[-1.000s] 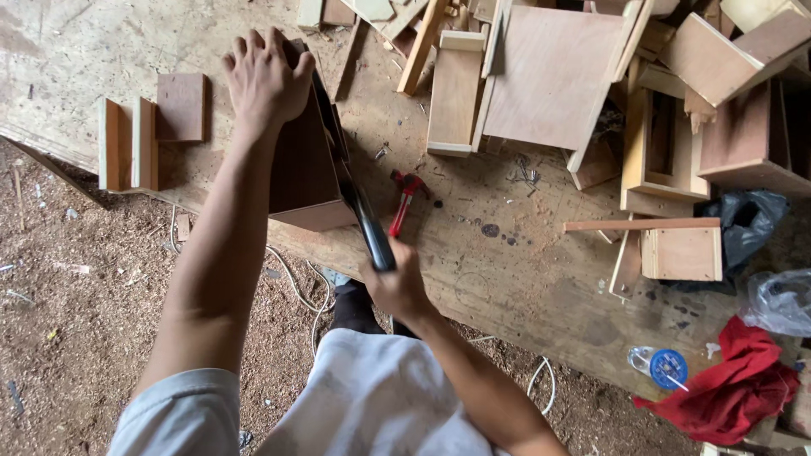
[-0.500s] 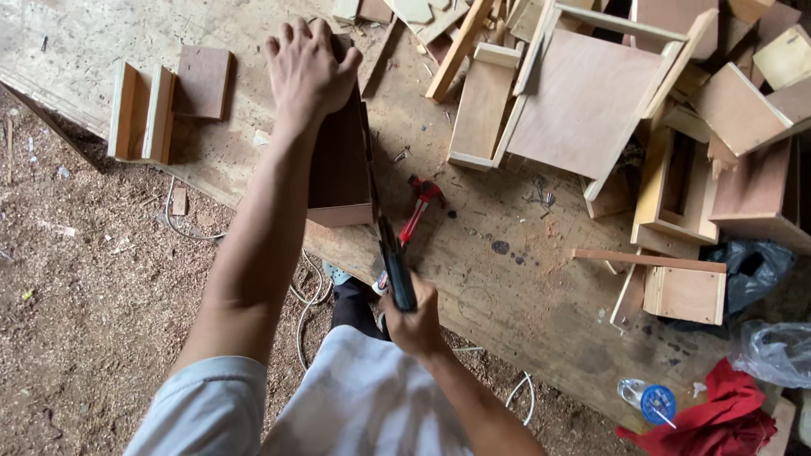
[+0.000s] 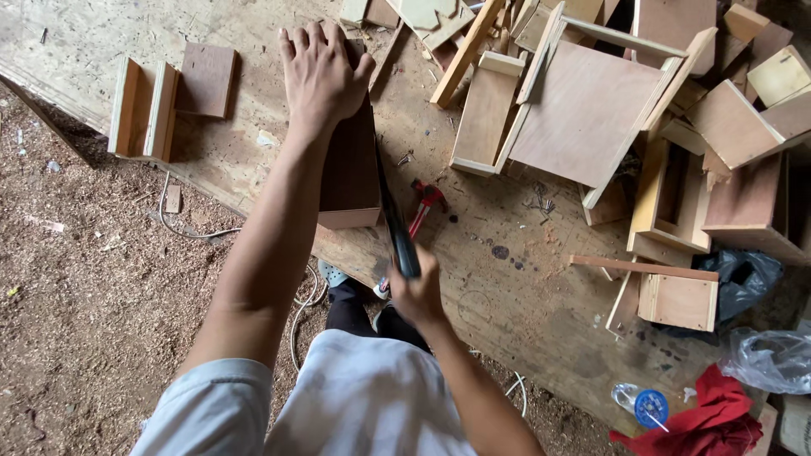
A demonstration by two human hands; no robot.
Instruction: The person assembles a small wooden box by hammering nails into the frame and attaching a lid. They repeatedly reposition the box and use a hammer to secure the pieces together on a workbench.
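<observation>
While the left hand presses flat on a box, the right hand grips a saw beside it.

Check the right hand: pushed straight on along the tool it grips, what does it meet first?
The right hand grips a dark-handled tool pointing up the board alongside the brown wooden box held down by the left hand. Going straight on, it would likely meet that box's near edge first; depth is uncertain.

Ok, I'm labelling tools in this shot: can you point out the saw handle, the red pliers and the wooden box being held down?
saw handle (image 3: pixel 405 253), head view, on the dark grip above the fist.
red pliers (image 3: pixel 425 201), head view, on the red handles.
wooden box (image 3: pixel 351 173), head view, on its brown top panel.
</observation>
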